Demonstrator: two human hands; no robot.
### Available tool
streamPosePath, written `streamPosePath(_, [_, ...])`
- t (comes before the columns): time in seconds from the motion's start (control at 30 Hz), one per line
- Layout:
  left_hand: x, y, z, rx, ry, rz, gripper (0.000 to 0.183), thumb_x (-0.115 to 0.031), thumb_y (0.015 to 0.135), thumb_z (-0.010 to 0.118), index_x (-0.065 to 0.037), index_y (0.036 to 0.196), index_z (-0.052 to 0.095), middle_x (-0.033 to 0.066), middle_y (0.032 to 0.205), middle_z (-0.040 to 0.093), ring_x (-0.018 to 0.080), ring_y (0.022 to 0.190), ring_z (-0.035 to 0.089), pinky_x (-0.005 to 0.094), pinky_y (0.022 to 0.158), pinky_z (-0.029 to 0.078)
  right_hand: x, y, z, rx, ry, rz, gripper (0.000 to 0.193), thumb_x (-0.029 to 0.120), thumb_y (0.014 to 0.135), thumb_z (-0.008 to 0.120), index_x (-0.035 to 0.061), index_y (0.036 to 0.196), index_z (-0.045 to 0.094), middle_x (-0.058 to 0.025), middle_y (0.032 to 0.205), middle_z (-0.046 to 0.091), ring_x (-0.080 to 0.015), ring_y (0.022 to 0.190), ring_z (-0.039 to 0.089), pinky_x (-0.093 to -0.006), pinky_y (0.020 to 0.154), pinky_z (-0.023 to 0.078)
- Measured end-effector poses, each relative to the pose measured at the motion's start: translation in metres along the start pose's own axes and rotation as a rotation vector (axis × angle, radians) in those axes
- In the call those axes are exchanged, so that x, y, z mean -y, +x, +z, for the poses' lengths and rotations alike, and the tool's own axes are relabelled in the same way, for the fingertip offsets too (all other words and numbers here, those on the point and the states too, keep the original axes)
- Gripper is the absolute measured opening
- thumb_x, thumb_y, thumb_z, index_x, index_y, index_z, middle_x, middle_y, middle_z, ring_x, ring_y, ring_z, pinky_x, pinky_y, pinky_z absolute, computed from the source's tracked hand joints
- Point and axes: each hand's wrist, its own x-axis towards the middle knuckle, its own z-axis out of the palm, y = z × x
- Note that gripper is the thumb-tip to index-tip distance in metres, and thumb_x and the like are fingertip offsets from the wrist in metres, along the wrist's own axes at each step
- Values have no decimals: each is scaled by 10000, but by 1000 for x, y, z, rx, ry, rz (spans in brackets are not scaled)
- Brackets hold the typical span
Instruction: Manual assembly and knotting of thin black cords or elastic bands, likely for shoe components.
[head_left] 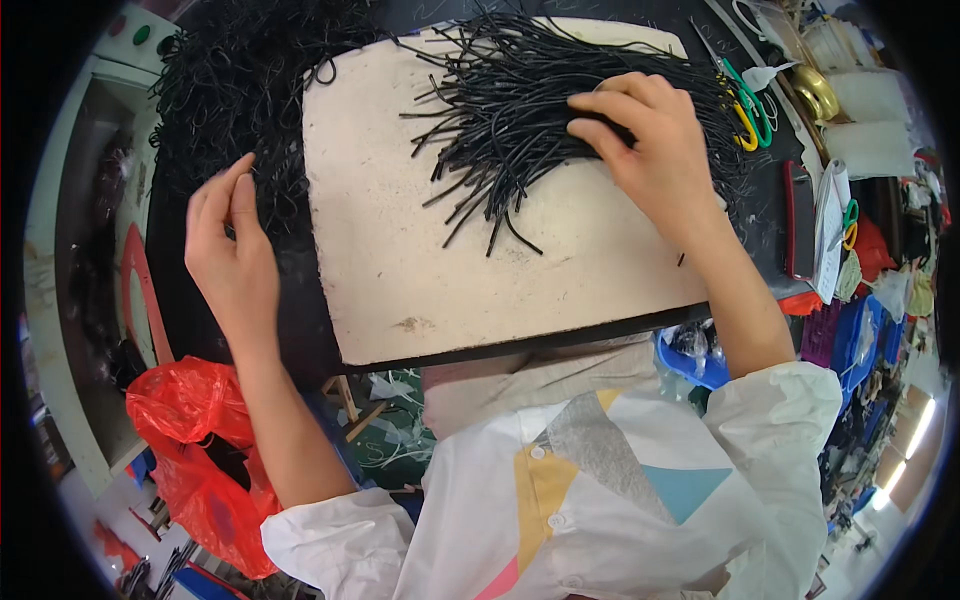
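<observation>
A thick bundle of black cords [540, 110] lies fanned out across a pale board [440, 290], its cut ends pointing left and toward me. Over the right part of the bundle is my right hand [640, 140], the thumb and forefinger apart with a gap between their tips; it touches or hovers just above the cords. My left hand [230, 230] is off the board's left edge, beside a tangled heap of black looped cords [230, 90]. Its thumb and forefinger are pressed together at the tips; whatever thin thing may be between them does not show.
Scissors with green and yellow handles [750, 105] lie right of the bundle. Farther right are a dark red case [798, 220], papers [830, 230] and a gold-coloured round object [815, 92]. A red plastic bag [200, 430] hangs at the lower left. A blue basin [695, 360] is below the table edge.
</observation>
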Motion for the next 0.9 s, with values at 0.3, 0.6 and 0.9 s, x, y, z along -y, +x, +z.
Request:
streamPosePath(0.3, [-50, -5, 16, -144, -32, 404, 267, 20, 676, 666, -49, 933, 642, 86, 892, 605, 210, 772, 572, 279, 633, 463, 14, 21, -18, -58, 101, -94, 45, 81, 682, 655, 100, 706, 622, -1, 630, 564, -174, 616, 519, -303, 692, 359])
streamPosePath(0.6, [-99, -11, 41, 1, -382, 412, 247, 24, 593, 703, -30, 828, 652, 67, 726, 578, 174, 610, 553, 256, 513, 442, 52, 32, -56, 112, 429, -90, 90, -19, 678, 624, -6, 760, 589, -71, 671, 548, -177, 608, 513, -238, 522, 379])
streamPosePath(0.9, [-95, -33, 14, 503, -1511, -762, 127, -28, 781, 619, 43, 887, 619, 122, 787, 625, 142, 631, 604, 215, 571, 500, 64, 1, -37, 206, 994, 498, 61, 32, 756, 603, 9, 813, 609, -5, 665, 538, -28, 515, 418, -190, 455, 318])
